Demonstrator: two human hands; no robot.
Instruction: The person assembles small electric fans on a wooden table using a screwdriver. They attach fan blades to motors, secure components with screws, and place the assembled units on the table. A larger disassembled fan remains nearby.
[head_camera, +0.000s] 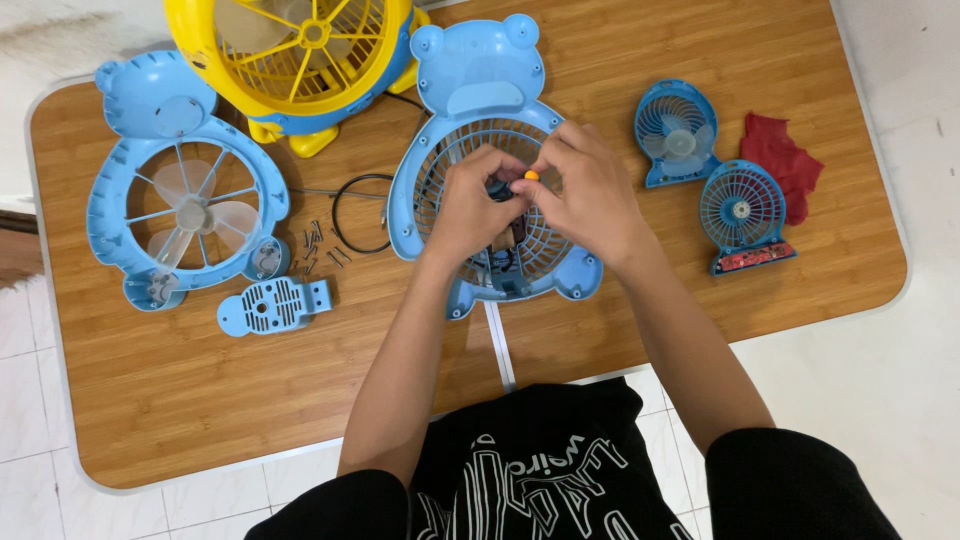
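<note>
A blue bear-shaped fan housing (478, 90) with a round grille lies in the middle of the wooden table (200, 390). Both my hands hover over its grille. My left hand (468, 205) is curled around a small dark part at the grille's centre. My right hand (588, 190) pinches a small tool with an orange tip (531, 176) right beside it. The two hands touch each other, and they hide what lies under them.
Another blue bear-shaped fan half with clear blades (185, 190) lies at the left, a yellow fan (300, 60) at the back. Loose screws (318, 245), a black ring (360, 212), a blue vented cover (272, 305), two small blue fans (676, 130) (742, 215) and a red cloth (780, 160) lie around.
</note>
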